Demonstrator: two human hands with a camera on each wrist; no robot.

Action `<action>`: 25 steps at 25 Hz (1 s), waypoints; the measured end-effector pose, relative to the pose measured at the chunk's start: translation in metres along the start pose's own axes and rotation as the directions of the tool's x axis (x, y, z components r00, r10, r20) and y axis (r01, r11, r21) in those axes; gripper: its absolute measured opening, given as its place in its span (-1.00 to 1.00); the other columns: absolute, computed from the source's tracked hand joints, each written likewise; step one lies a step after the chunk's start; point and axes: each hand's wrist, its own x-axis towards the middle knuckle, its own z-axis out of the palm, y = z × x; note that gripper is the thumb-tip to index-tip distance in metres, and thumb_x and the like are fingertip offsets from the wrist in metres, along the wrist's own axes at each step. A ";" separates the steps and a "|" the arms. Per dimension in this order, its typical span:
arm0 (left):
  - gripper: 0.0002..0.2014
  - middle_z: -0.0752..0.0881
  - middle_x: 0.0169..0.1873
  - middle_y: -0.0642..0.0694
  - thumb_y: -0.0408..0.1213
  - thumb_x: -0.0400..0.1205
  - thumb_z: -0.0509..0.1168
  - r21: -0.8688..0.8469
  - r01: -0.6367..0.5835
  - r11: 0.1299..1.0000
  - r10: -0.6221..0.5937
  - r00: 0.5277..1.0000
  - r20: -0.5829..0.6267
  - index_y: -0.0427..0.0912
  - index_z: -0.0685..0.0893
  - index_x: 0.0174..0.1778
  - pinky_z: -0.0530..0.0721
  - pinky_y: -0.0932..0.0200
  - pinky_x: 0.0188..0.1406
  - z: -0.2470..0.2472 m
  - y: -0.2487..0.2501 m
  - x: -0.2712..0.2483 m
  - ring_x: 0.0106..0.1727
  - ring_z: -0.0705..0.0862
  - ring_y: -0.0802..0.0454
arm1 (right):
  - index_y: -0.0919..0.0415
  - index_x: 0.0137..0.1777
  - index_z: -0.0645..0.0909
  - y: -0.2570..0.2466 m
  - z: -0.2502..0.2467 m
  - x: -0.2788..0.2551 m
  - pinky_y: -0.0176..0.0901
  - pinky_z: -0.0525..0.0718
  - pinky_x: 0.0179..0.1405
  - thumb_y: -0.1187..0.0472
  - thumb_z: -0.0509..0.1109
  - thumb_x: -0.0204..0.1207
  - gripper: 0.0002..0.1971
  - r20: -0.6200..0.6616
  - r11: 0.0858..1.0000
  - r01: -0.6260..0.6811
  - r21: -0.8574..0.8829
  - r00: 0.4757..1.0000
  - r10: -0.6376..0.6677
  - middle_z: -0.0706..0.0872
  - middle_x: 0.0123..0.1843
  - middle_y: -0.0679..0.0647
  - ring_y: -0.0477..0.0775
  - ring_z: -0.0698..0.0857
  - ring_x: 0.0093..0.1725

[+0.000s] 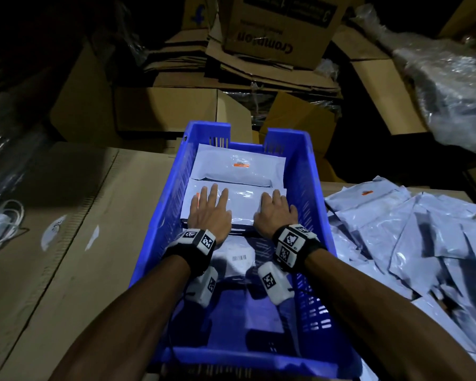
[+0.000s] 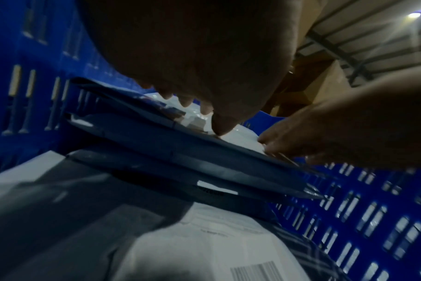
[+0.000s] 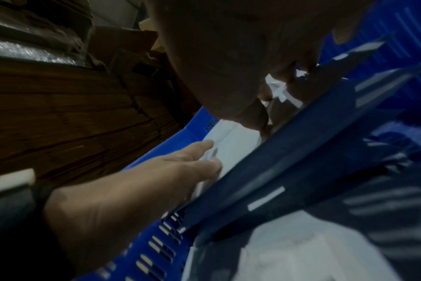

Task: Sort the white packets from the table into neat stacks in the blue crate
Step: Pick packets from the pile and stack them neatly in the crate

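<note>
The blue crate (image 1: 311, 174) stands in the middle of the head view with white packets stacked inside. A far stack (image 1: 239, 166) carries an orange label. Both hands lie on the middle stack (image 1: 243, 202). My left hand (image 1: 210, 209) presses flat on its left half with straight, spread fingers. On the right half my right hand (image 1: 275, 211) rests palm down near the crate wall. A packet with a barcode (image 1: 239, 259) lies nearer, between my wrists. The left wrist view shows the left hand (image 2: 192, 98) on the layered stack (image 2: 180, 152), and the right wrist view shows the right hand (image 3: 252, 91) on it.
Several loose white packets (image 1: 410, 229) are heaped on the table right of the crate. A flat cardboard sheet (image 1: 80, 215) lies to the left, with a white cable (image 1: 3, 221) at its edge. Cardboard boxes (image 1: 280, 31) and a plastic-wrapped bundle (image 1: 451, 86) crowd the back.
</note>
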 end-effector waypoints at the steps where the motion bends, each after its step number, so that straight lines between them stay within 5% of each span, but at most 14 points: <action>1: -0.43 -0.13 0.72 -0.12 -0.04 0.78 -0.09 0.015 -0.047 0.999 0.047 0.999 -0.027 0.00 -0.07 0.72 -0.17 -0.14 0.68 -0.001 0.003 -0.001 0.72 -0.16 -0.17 | 0.19 0.56 0.30 -0.001 -0.006 0.003 0.27 0.29 0.54 0.14 0.19 0.60 -0.48 -0.084 0.999 0.018 0.029 0.996 -0.016 0.31 0.60 0.21 0.26 0.30 0.57; 5: -0.45 -0.12 0.72 -0.09 -0.01 0.79 -0.12 0.076 -0.169 0.983 0.171 0.985 -0.017 0.10 -0.07 0.72 -0.16 -0.14 0.65 0.003 0.010 0.001 0.72 -0.13 -0.16 | 0.20 0.50 0.41 -0.006 -0.045 0.033 0.23 0.52 0.33 0.12 0.17 0.69 -0.59 -0.262 0.989 0.080 0.124 0.964 -0.045 0.47 0.48 0.20 0.31 0.47 0.43; 10: -0.46 -0.09 0.72 -0.07 -0.04 0.79 -0.11 0.076 -0.146 0.986 0.145 0.989 0.015 0.09 -0.05 0.71 -0.10 -0.13 0.66 0.008 0.009 0.007 0.72 -0.10 -0.14 | 0.09 0.59 0.29 -0.016 -0.068 0.074 0.33 0.49 0.38 0.04 0.27 0.65 -0.47 -0.025 0.983 0.146 -0.113 0.988 -0.150 0.35 0.57 0.24 0.39 0.34 0.52; 14: -0.46 -0.13 0.72 -0.06 -0.04 0.79 -0.13 0.059 -0.139 0.989 0.137 0.990 0.029 0.10 -0.08 0.71 -0.11 -0.14 0.67 0.010 0.009 0.008 0.72 -0.13 -0.13 | 0.05 0.49 0.36 -0.023 -0.069 0.094 0.36 0.52 0.25 0.00 0.32 0.62 -0.53 0.072 0.928 0.249 -0.277 0.969 -0.238 0.44 0.47 0.23 0.40 0.43 0.44; 20: -0.46 -0.07 0.72 -0.06 -0.03 0.78 -0.08 0.055 -0.149 0.987 0.150 0.988 -0.027 0.11 0.00 0.71 -0.08 -0.14 0.67 0.013 0.008 0.007 0.72 -0.07 -0.13 | 0.04 0.46 0.38 -0.022 -0.067 0.111 0.32 0.59 0.10 0.09 0.38 0.59 -0.54 0.076 0.885 0.309 -0.348 0.950 -0.302 0.49 0.42 0.18 0.37 0.50 0.38; 25: -0.38 -0.04 0.72 -0.07 0.08 0.72 0.02 0.061 -0.195 0.979 0.199 0.977 -0.072 0.12 0.03 0.71 -0.10 -0.16 0.67 0.011 0.009 0.003 0.72 -0.05 -0.13 | 0.03 0.52 0.31 -0.024 -0.066 0.113 0.35 0.50 0.27 0.13 0.38 0.57 -0.46 0.116 0.877 0.331 -0.349 0.944 -0.310 0.46 0.44 0.18 0.36 0.44 0.43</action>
